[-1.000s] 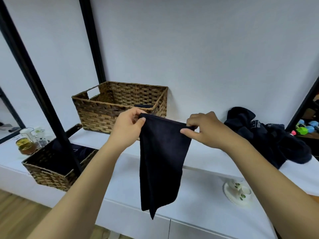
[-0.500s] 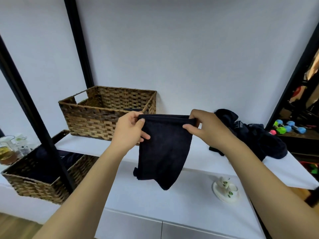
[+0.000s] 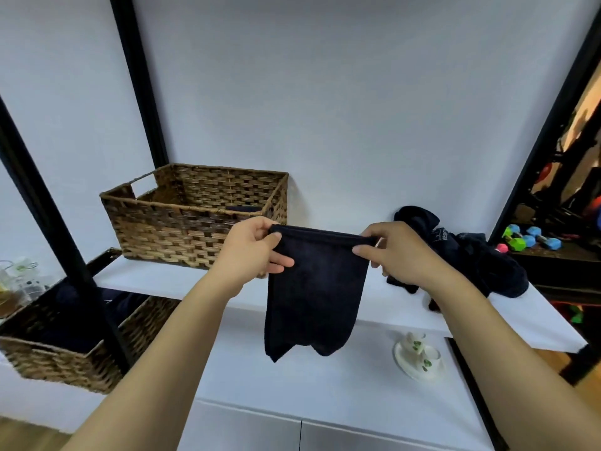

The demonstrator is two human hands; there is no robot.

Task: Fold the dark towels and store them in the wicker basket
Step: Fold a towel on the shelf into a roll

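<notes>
A dark navy towel hangs folded in the air in front of me, its lower corners loose above the white cabinet top. My left hand pinches its top left corner and my right hand pinches its top right corner. Behind my left hand a wicker basket stands on the white shelf, with a bit of dark cloth showing inside. A heap of dark towels lies on the shelf to the right of my right hand.
A second wicker basket holding dark cloth sits lower left behind a black post. A white cup and saucer set rests on the white cabinet top. Glassware stands far left; coloured dumbbells lie far right.
The towel hangs shorter now, its lower part doubled up. My hands have spread the top edge wider and level. My view has tilted up and shifted left.
</notes>
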